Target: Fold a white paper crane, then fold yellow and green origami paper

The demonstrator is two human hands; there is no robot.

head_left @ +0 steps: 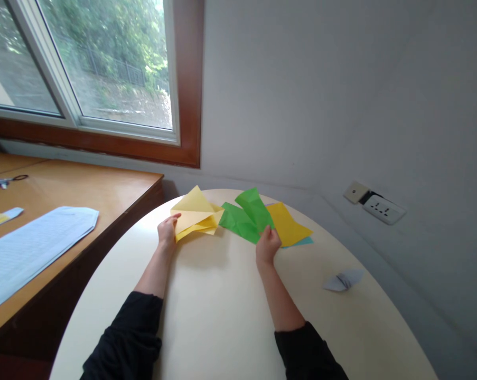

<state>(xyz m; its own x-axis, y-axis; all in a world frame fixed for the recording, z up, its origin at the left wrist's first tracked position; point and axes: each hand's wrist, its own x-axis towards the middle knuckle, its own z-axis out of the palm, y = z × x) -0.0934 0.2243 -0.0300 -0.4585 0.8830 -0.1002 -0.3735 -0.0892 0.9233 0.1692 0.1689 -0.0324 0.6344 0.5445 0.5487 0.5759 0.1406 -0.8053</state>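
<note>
My left hand [168, 230] pinches the left edge of several creased yellow paper sheets [193, 215], which fan out in pale and deeper yellow. On the right, my right hand [268, 245] grips the lower corner of a creased green paper [254, 207], its folded halves standing up in a V shape. Just behind that hand lies an orange-yellow sheet [289, 224], with the edge of a light blue sheet [301, 241] showing under it. Whether the green paper is one sheet or two I cannot tell.
The papers are over a round white table [218, 311]. Near its right edge lies a small folded white paper [344, 280]. A wooden desk [115, 182] at the left bears white printed sheets [44, 245] and scissors [4, 182]. A wall socket [383, 208] is at the right.
</note>
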